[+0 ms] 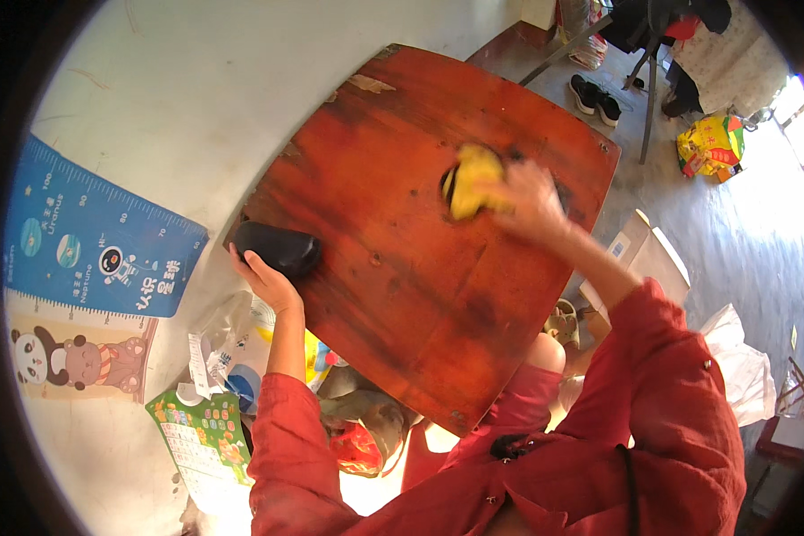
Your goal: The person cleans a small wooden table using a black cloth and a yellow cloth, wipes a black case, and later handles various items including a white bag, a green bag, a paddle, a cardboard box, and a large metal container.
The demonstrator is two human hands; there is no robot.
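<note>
A reddish-brown wooden tabletop [402, 322] with worn edges fills the middle of my view. At its left edge my left hand [268, 286] grips a smooth black oblong object [277, 248], possibly a shoe. My right hand [531, 201], blurred by motion, is closed on a yellow cloth [475, 179] over the upper right part of the wood. Something dark shows at the cloth's left side; I cannot make out what it is.
Paper charts [107, 241] lie at the left. Plastic bags [223, 339] sit below the table's left edge. At right are black shoes [585, 94], a yellow package [710, 147], an open cardboard box [652, 259], a white sack [737, 366] and metal legs [648, 107].
</note>
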